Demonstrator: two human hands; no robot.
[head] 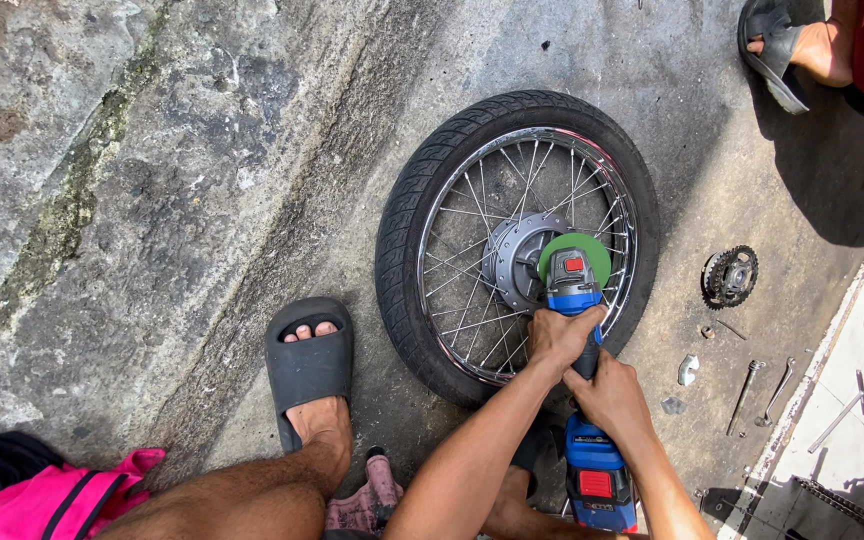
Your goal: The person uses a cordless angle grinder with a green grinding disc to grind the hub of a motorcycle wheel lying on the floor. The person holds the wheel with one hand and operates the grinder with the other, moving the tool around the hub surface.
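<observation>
Head view is looking straight down on a black-tyred spoked motorcycle wheel with a chrome rim (422, 215), which is lying flat on the stained concrete ground (202, 170). At its middle the grey metal hub drum (508, 258) is facing up, and a blue cordless angle grinder with a green disc (574, 272) is pressing down right beside that hub, over the spokes. By my judgement the person is in the middle of grinding or cutting at the hub, and whatever comes next is asking for a steady, level tool so the disc is not catching a spoke.

Left hand (560, 336) is wrapping fully closed around the grinder's neck just behind the head. Right hand (607, 398) is closing tightly on the body further back, above the blue battery pack with its red catch (597, 480). Both forearms are reaching in from the bottom edge.

A bare foot in a dark grey slide sandal (307, 365) is resting just beside the tyre. To the right of the wheel a black toothed sprocket (729, 276) is lying apart, with a few bolts and a small spanner (752, 395) scattered near it. Pink cloth (62, 500) is sitting at the lower left, and another person's sandalled foot (787, 45) is showing at the upper right.
</observation>
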